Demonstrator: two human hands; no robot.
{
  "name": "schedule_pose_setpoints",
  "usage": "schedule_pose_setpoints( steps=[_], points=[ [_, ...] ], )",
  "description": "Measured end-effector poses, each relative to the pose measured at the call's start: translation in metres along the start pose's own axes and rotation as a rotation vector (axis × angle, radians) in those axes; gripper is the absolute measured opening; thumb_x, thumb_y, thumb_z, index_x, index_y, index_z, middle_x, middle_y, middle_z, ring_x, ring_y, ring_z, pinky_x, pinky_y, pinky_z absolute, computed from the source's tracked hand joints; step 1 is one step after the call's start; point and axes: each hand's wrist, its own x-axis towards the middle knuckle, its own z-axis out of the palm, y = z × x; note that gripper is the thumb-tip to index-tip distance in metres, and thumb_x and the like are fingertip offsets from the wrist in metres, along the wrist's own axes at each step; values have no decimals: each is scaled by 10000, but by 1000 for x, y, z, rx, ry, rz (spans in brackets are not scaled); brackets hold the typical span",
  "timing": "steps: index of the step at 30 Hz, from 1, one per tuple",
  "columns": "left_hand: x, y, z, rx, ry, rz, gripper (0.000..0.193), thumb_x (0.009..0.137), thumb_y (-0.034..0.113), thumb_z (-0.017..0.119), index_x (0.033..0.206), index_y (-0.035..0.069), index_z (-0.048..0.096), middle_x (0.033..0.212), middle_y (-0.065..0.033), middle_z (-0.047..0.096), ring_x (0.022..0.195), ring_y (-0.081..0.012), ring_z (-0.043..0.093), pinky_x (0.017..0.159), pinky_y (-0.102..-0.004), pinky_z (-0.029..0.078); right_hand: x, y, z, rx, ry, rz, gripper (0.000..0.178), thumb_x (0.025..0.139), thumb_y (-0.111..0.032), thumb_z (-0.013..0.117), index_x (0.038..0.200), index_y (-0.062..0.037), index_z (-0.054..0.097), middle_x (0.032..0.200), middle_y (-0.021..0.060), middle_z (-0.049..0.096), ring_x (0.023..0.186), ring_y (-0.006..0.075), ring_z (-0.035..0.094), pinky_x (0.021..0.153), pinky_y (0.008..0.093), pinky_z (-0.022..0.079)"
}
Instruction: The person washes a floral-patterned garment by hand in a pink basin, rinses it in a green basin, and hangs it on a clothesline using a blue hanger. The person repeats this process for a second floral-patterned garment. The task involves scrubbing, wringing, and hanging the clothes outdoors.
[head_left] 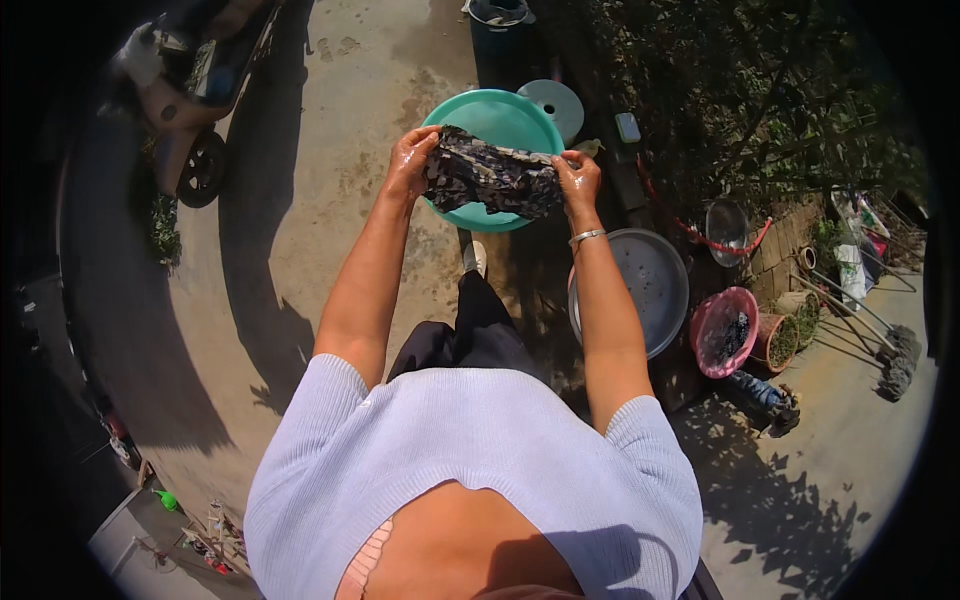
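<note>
1. At left, the left hand [410, 162] is pinching one end of the dark patterned cloth [490, 175].
2. In the middle, the cloth is hanging between the hands, above the green basin [490, 106] (its far rim is showing beyond); the step in hand is seemingly spreading it.
3. At right, the right hand [579, 184] is gripping the other end; the next move is probably calling for firm, even grips.

Ribbed top [460, 415], pale lavender, short sleeves [318, 395], scooped neckline [455, 473]; pink scalloped edge [368, 555] beneath. Dark trousers [482, 325]. 1 pale shoe [475, 258] visible. 1 silver bangle [587, 237], right wrist [585, 222].
</note>
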Motion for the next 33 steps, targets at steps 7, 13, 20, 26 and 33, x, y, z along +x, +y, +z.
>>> schedule_pose_setpoints(
  steps=[7, 13, 20, 26, 33],
  points=[
    [76, -93, -39, 894, -66, 271, 413, 693, 114, 695, 1094, 76, 602, 1114, -133, 615, 1018, -316, 584, 895, -357, 451, -1, 64, 80, -458, -325, -249, 520, 658, -209, 744, 1135, -103, 568, 1116, 181, 522, 1015, 346, 533, 848, 377, 457],
    [77, -123, -39, 1783, -277, 155, 792, 563, 285, 825, 1264, 245, 457, 1392, -100, 366, 1168, -360, 425, 907, -452, 439, -29, 48, 124, -1047, -692, -104, 1065, 510, -576, 795, 1402, -422, 232, 1468, 201, 173, 1298, 464, 217, 814, 614, 448],
    [111, -139, -41, 1891, -404, 98, 778, 491, 401, 832, 1130, 127, 484, 1150, -119, 547, 1129, -367, 473, 885, -528, 424, -12, 88, 152, -1168, -823, 14, 760, 533, -361, 842, 1225, -296, 535, 1423, 155, 307, 1221, 374, 397, 823, 551, 455],
    [151, -188, -73, 1958, -624, -132, 531, 591, 425, 745, 1020, 139, 617, 1081, -129, 603, 1068, -312, 555, 924, -491, 420, -8, 128, 167, -1070, -747, -97, 509, 770, -199, 619, 1266, -228, 511, 1354, 118, 430, 1134, 334, 508, 886, 478, 452],
    [159, -140, -57, 1920, -899, -155, 688, 543, 456, 780, 1140, 162, 606, 1129, -169, 591, 1075, -349, 553, 919, -459, 437, -7, 172, 178, -1091, -897, 105, 392, 762, -131, 532, 1146, -57, 570, 1193, 171, 554, 1073, 325, 542, 897, 405, 450]
  ],
)
